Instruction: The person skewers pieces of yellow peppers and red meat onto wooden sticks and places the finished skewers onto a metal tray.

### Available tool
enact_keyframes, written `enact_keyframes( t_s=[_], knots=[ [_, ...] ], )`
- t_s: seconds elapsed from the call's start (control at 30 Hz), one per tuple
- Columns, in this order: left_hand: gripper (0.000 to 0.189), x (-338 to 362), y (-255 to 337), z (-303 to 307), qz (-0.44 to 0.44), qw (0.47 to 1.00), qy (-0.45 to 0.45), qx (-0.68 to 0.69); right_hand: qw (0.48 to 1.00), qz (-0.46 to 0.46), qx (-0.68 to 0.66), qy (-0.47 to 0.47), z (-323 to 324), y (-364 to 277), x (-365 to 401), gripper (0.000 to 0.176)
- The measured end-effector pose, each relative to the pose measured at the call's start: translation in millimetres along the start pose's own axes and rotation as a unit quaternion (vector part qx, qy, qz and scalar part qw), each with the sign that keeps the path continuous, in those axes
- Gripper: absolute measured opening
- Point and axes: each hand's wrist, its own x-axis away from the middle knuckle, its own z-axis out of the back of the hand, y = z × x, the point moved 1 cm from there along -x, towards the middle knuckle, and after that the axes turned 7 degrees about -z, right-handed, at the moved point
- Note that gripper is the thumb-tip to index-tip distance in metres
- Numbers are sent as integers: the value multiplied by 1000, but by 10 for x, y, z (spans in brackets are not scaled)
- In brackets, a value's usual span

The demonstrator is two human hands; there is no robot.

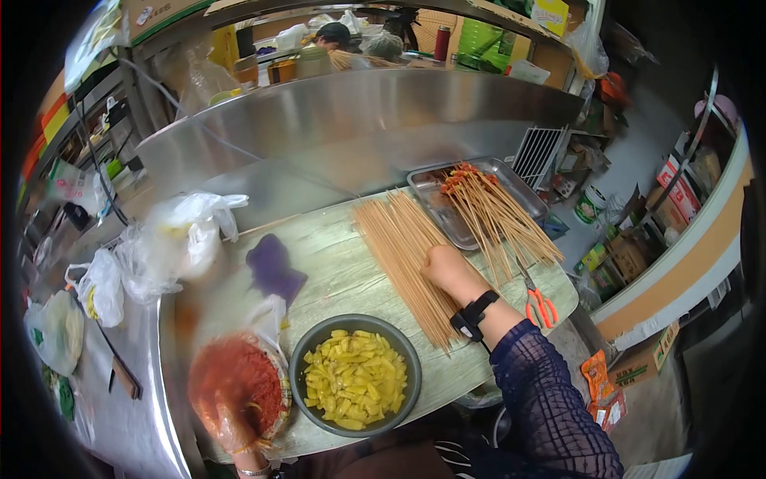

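My left hand (231, 423), in a clear plastic glove, is at the near side of a bowl of red, wet-looking meat (259, 382). Its fingers are blurred against the meat, so their grip does not show. Right beside that bowl stands a grey bowl (299, 351) full of yellow cut pieces (355, 379). My right hand (452, 271), bare with a black wrist strap, is closed on the right part of a wide spread of bamboo skewers (403, 263). Its fingertips are hidden. Loaded skewers (499, 211) with red meat at their far ends lean across a metal tray (431, 185).
Orange-handled pliers (541, 307) lie at the board's right edge. A purple cloth-like piece (274, 266) is on the green board (327, 263). White plastic bags (195, 231) lie at left; a knife (124, 375) is beyond them. A metal panel (359, 112) rises behind, with another person past it.
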Motion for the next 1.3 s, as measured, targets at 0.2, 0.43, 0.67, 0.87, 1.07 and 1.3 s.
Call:
enact_keyframes(
  t_s=[0.2, 0.43, 0.67, 0.87, 1.07, 1.3],
  knots=[
    [37, -14, -31, 64, 18, 999, -22, 15, 940, -133, -279, -143, 351, 36, 128, 15],
    [37, 15, 40, 2, 47, 998, -9, 38, 858, -155, -453, -183, 763, -83, 330, 15],
    [30, -185, 389, 228, 68, 961, 33, 265, 725, -25, -672, -147, 977, -34, 613, 13],
    [30, -313, 603, 619, 34, 991, 66, 108, 673, -7, -739, 1, 896, -499, 1161, 14],
    [16, -298, 598, 438, 18, 988, -29, -152, 711, 38, -702, -22, 755, -848, 1556, 13],
    [11, -455, 551, 34, -198, 804, -289, -481, 729, 38, -683, -8, 646, -882, 1780, 12]
  ],
)
